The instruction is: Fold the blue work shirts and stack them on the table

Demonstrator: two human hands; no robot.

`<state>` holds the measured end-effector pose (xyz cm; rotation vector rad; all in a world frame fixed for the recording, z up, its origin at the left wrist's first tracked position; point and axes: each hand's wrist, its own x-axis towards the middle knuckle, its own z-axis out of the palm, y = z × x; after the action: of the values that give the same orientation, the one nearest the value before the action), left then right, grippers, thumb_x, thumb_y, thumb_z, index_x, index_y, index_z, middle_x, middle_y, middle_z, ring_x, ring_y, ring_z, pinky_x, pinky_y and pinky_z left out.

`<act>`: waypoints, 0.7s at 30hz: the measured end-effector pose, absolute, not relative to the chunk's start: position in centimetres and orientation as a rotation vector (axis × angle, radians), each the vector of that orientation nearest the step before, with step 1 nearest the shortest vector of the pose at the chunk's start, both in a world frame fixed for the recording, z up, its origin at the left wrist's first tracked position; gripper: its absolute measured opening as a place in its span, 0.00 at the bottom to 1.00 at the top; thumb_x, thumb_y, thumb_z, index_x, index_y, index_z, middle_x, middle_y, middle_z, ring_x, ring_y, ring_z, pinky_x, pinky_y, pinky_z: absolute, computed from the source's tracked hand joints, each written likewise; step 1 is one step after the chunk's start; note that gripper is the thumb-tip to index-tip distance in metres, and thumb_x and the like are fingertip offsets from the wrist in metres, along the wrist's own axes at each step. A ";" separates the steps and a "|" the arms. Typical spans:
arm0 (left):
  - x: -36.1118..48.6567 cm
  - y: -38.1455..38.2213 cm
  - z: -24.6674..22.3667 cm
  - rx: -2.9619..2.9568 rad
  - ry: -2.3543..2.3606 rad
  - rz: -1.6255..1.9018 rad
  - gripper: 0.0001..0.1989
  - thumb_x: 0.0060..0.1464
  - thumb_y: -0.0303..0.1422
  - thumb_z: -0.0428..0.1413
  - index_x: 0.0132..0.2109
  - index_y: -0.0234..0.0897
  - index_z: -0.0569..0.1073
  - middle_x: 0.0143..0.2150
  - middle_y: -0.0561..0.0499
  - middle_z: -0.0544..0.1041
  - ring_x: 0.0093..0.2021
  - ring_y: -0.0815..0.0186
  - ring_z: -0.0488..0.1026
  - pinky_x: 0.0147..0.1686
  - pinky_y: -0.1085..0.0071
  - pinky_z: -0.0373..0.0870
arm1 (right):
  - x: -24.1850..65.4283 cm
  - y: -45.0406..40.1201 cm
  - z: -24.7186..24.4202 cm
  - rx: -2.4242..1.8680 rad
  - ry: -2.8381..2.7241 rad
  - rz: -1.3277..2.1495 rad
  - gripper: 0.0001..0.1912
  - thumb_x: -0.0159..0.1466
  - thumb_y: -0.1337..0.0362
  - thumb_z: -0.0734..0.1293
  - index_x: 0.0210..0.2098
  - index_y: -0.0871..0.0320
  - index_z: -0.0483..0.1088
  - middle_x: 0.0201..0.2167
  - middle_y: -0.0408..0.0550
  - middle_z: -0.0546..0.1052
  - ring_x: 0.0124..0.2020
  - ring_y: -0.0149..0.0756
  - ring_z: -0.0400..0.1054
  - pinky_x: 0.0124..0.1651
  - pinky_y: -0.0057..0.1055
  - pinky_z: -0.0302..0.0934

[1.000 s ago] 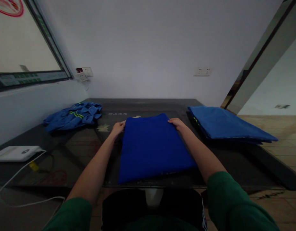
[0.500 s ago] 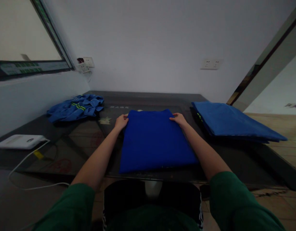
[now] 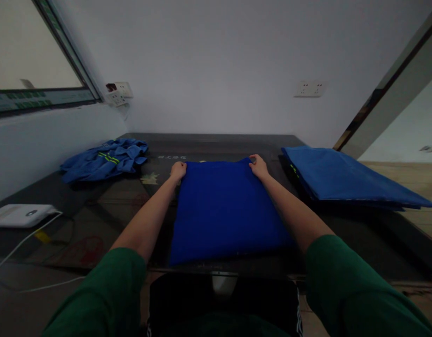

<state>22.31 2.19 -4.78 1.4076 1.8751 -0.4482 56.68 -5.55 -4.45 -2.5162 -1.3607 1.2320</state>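
Note:
A folded bright blue cloth (image 3: 226, 210) lies flat on the dark table (image 3: 106, 206), directly in front of me. At its far left corner, my left hand (image 3: 178, 171) is closed, pinching the edge. My right hand (image 3: 258, 167) is at the far right corner, with thumb and fingers closed on the cloth there. The far edge of the cloth stretches between both hands.
On the left lies a crumpled blue garment (image 3: 106, 159) with yellow-green stripes. Nearer on that side is a white device (image 3: 22, 215) with a white cable (image 3: 15, 243). A stack of folded blue cloth (image 3: 345, 175) lies at the right. A wall stands behind the table.
The view has shifted slightly, and the cloth appears a little larger and nearer. Both hands remain at its far corners; my right hand has moved slightly upward in view.

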 end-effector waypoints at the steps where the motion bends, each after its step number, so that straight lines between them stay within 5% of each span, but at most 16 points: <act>1: 22.4 1.8 -4.7 1.424 1.898 -0.458 0.15 0.62 0.35 0.46 0.42 0.34 0.75 0.46 0.39 0.78 0.49 0.56 0.75 0.45 0.66 0.68 | 56.5 -6.0 -4.3 -2.527 -1.412 1.228 0.21 0.64 0.68 0.62 0.56 0.57 0.64 0.47 0.55 0.74 0.47 0.42 0.69 0.51 0.39 0.61; 8: 23.5 1.0 -3.1 1.553 2.015 -0.451 0.18 0.61 0.34 0.46 0.55 0.33 0.67 0.54 0.32 0.73 0.57 0.47 0.68 0.53 0.51 0.62 | 55.3 -6.5 -1.7 -2.562 -1.727 1.079 0.25 0.66 0.68 0.58 0.63 0.59 0.57 0.60 0.64 0.62 0.61 0.52 0.57 0.55 0.47 0.58; 11: 24.6 1.1 -1.5 1.839 1.868 -0.368 0.20 0.61 0.32 0.46 0.59 0.35 0.65 0.61 0.36 0.67 0.62 0.50 0.60 0.59 0.52 0.57 | 54.7 -5.8 -0.6 -2.437 -1.952 1.015 0.26 0.68 0.65 0.56 0.65 0.61 0.54 0.63 0.63 0.60 0.63 0.50 0.53 0.60 0.46 0.55; 15: 26.7 -0.7 -0.2 1.917 1.424 -0.568 0.23 0.63 0.35 0.41 0.62 0.35 0.63 0.66 0.41 0.62 0.66 0.56 0.56 0.64 0.57 0.52 | 53.2 -6.6 -0.6 -2.339 -2.144 1.346 0.26 0.71 0.59 0.51 0.64 0.64 0.57 0.66 0.62 0.58 0.67 0.49 0.49 0.65 0.49 0.44; 21: 27.1 -3.5 -0.6 1.782 1.443 -0.744 0.30 0.64 0.44 0.37 0.70 0.41 0.48 0.72 0.43 0.46 0.71 0.53 0.43 0.66 0.53 0.44 | 53.4 -8.5 -2.0 -2.433 -2.094 1.486 0.32 0.71 0.53 0.49 0.68 0.67 0.48 0.69 0.61 0.49 0.70 0.48 0.39 0.67 0.54 0.37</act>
<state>27.11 -3.51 -0.59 1.7818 1.4426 -0.7444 53.35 -8.46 -1.96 -2.4328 -2.0940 1.4857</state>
